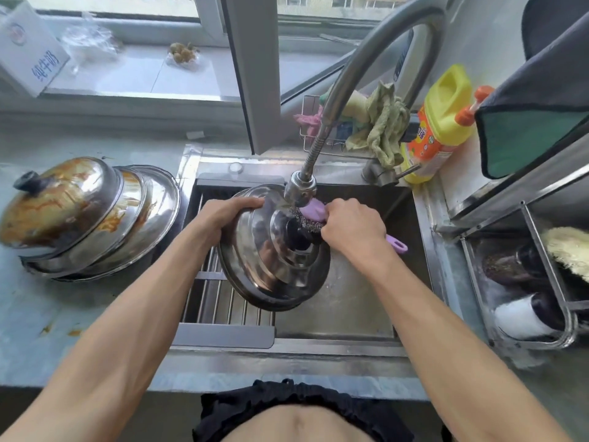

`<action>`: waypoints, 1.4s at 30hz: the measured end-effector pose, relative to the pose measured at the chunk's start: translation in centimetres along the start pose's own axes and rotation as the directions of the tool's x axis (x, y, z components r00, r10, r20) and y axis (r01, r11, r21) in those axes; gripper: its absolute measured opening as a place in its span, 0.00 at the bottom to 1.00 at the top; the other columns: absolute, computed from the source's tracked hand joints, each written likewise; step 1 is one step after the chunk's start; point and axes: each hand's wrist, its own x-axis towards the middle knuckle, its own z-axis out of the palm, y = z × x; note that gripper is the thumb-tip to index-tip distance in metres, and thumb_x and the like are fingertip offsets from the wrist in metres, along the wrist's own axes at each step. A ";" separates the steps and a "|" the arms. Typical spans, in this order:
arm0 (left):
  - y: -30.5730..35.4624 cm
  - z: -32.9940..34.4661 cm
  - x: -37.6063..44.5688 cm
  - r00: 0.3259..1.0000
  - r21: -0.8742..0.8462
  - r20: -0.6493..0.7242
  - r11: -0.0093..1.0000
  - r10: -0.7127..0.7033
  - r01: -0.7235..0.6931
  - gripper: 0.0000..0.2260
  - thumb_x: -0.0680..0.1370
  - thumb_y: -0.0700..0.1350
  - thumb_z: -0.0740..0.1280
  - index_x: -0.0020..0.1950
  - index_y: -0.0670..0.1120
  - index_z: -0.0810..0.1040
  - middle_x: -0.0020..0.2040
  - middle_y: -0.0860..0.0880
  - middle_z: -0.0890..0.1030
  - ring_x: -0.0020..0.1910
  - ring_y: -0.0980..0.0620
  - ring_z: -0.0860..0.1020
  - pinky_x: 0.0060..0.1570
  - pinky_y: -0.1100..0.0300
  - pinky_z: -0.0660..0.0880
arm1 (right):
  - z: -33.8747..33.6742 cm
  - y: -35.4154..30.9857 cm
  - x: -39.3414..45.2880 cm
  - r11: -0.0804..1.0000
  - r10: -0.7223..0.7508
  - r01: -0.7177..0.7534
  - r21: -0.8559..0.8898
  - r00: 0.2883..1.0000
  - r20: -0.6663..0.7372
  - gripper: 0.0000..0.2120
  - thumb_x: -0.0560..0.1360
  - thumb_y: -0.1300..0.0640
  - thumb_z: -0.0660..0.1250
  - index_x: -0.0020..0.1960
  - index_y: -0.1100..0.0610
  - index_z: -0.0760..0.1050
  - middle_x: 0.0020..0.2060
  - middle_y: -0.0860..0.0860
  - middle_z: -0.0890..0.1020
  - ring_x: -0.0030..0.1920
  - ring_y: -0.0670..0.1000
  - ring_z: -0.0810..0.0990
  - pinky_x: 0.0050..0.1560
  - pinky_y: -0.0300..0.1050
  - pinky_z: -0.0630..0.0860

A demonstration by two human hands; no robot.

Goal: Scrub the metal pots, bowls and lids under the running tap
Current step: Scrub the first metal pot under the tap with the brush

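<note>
The left hand (228, 215) is gripping the rim of a lid (274, 250), holding it tilted over the sink (350, 301). The right hand (352, 229) is clenching a purple-handled scourer (310, 216), pressing it beside the knob (299, 237) under the tap (301, 186). Scrubbing looks to be midway; next the lid probably needs turning to reach its far rim. Stained lids (86, 215) are waiting on the counter, well apart. Running water is too faint to make out, and the lid's underside is hidden.
</note>
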 end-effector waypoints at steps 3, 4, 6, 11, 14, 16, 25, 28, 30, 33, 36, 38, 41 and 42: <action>-0.5 0.1 0.2 1.000 -0.039 -0.017 0.999 0.009 -0.010 0.26 0.59 0.56 0.84 0.50 0.44 0.86 0.44 0.46 0.88 0.45 0.45 0.87 0.54 0.49 0.83 | -0.7 1.1 -0.9 0.997 0.005 0.000 -0.072 0.998 0.062 0.14 0.73 0.57 0.63 0.57 0.52 0.79 0.48 0.55 0.81 0.48 0.61 0.80 0.43 0.47 0.68; -0.6 0.1 0.1 1.000 -0.052 -0.023 0.999 0.007 -0.008 0.24 0.60 0.56 0.84 0.49 0.44 0.86 0.44 0.46 0.88 0.45 0.44 0.86 0.54 0.49 0.83 | -0.9 1.4 -1.5 0.994 -0.002 0.010 -0.106 0.997 0.074 0.14 0.73 0.56 0.63 0.57 0.51 0.80 0.45 0.55 0.80 0.45 0.61 0.79 0.43 0.47 0.68; -1.0 0.0 0.2 1.000 -0.068 0.003 0.998 -0.005 0.006 0.23 0.60 0.56 0.84 0.49 0.44 0.87 0.45 0.44 0.88 0.45 0.43 0.86 0.55 0.47 0.83 | -0.8 1.3 -2.3 0.991 -0.005 0.015 -0.129 0.997 0.079 0.13 0.73 0.57 0.63 0.55 0.51 0.80 0.42 0.54 0.77 0.42 0.60 0.76 0.43 0.46 0.68; -1.3 0.5 0.1 1.000 -0.076 0.020 0.997 0.024 -0.022 0.25 0.57 0.56 0.84 0.48 0.44 0.88 0.45 0.44 0.88 0.49 0.41 0.86 0.57 0.43 0.82 | 0.4 -1.4 -0.6 1.000 -0.004 0.004 -0.018 1.000 0.024 0.12 0.75 0.59 0.61 0.57 0.57 0.76 0.52 0.57 0.81 0.52 0.61 0.80 0.44 0.48 0.67; -1.4 0.2 0.2 1.000 -0.111 0.000 0.994 0.023 -0.023 0.25 0.57 0.56 0.84 0.48 0.44 0.88 0.45 0.44 0.88 0.48 0.42 0.86 0.56 0.43 0.82 | -0.4 -1.7 -0.9 0.996 -0.024 0.026 -0.086 0.999 0.031 0.12 0.76 0.59 0.60 0.58 0.57 0.75 0.53 0.57 0.81 0.54 0.61 0.80 0.45 0.48 0.66; -1.7 -0.1 0.3 1.000 -0.118 0.018 0.993 0.008 -0.006 0.30 0.53 0.59 0.85 0.49 0.44 0.88 0.45 0.44 0.88 0.48 0.41 0.86 0.56 0.42 0.82 | -0.6 -0.8 -1.9 0.989 -0.031 0.038 -0.143 0.998 0.053 0.11 0.76 0.59 0.61 0.57 0.56 0.75 0.52 0.56 0.81 0.53 0.61 0.80 0.44 0.47 0.67; -2.4 0.5 -0.3 1.000 -0.195 0.022 0.981 0.011 -0.007 0.28 0.56 0.55 0.85 0.51 0.42 0.87 0.47 0.42 0.88 0.50 0.38 0.86 0.53 0.39 0.82 | 1.6 0.8 1.1 0.940 0.187 -0.202 0.274 0.979 0.080 0.11 0.77 0.53 0.62 0.54 0.50 0.82 0.43 0.52 0.80 0.46 0.60 0.80 0.46 0.51 0.75; -3.0 0.2 0.1 0.999 -0.245 0.035 0.969 -0.019 0.027 0.30 0.55 0.54 0.85 0.53 0.42 0.87 0.49 0.41 0.87 0.50 0.38 0.86 0.54 0.40 0.82 | 2.9 3.1 1.4 0.873 0.215 -0.264 0.409 0.963 0.162 0.18 0.78 0.44 0.64 0.46 0.57 0.83 0.38 0.54 0.81 0.42 0.61 0.80 0.45 0.47 0.76; -3.6 0.1 0.5 0.998 -0.277 0.050 0.960 -0.028 0.040 0.28 0.58 0.53 0.84 0.54 0.42 0.87 0.51 0.41 0.87 0.47 0.40 0.86 0.54 0.43 0.83 | 3.9 4.1 0.6 0.808 0.214 -0.291 0.512 0.955 0.205 0.18 0.77 0.45 0.67 0.47 0.60 0.84 0.36 0.56 0.81 0.35 0.56 0.77 0.36 0.42 0.69; -4.2 0.2 0.4 0.998 -0.294 0.052 0.955 -0.035 0.049 0.28 0.59 0.53 0.84 0.54 0.42 0.87 0.50 0.41 0.87 0.48 0.40 0.85 0.55 0.42 0.82 | 4.6 4.4 -1.3 0.736 0.207 -0.294 0.610 0.955 0.210 0.28 0.75 0.36 0.66 0.46 0.63 0.81 0.29 0.52 0.68 0.31 0.51 0.63 0.30 0.42 0.59; -4.8 0.7 -0.3 0.998 -0.276 0.041 0.960 -0.040 0.050 0.20 0.66 0.50 0.82 0.53 0.41 0.86 0.48 0.42 0.87 0.44 0.43 0.86 0.47 0.50 0.84 | 4.5 3.9 -2.2 0.830 0.184 -0.246 0.500 0.968 0.170 0.26 0.78 0.38 0.62 0.33 0.59 0.74 0.26 0.51 0.70 0.32 0.56 0.68 0.33 0.45 0.65; -5.1 1.2 -0.8 0.999 -0.265 0.030 0.964 -0.026 0.033 0.19 0.66 0.49 0.81 0.52 0.41 0.86 0.47 0.42 0.87 0.40 0.44 0.85 0.45 0.51 0.84 | 3.9 3.1 -2.1 0.888 0.228 -0.264 0.378 0.964 0.136 0.24 0.78 0.39 0.58 0.37 0.57 0.76 0.33 0.54 0.78 0.36 0.59 0.76 0.40 0.49 0.73; -5.1 1.9 -1.2 1.000 -0.253 0.024 0.967 -0.016 0.021 0.22 0.63 0.52 0.83 0.51 0.41 0.87 0.45 0.42 0.87 0.41 0.44 0.86 0.52 0.44 0.84 | 3.2 1.6 -0.9 0.945 0.233 -0.238 0.225 0.971 0.052 0.09 0.77 0.51 0.61 0.51 0.52 0.79 0.45 0.54 0.81 0.45 0.60 0.80 0.45 0.52 0.76; -5.1 2.0 -1.2 1.000 -0.246 0.021 0.969 -0.015 0.019 0.25 0.61 0.53 0.84 0.51 0.40 0.87 0.45 0.42 0.87 0.43 0.43 0.86 0.52 0.43 0.83 | 3.1 1.2 -0.6 0.954 0.220 -0.223 0.203 0.975 0.035 0.09 0.77 0.55 0.62 0.54 0.53 0.78 0.46 0.54 0.81 0.46 0.60 0.80 0.45 0.51 0.75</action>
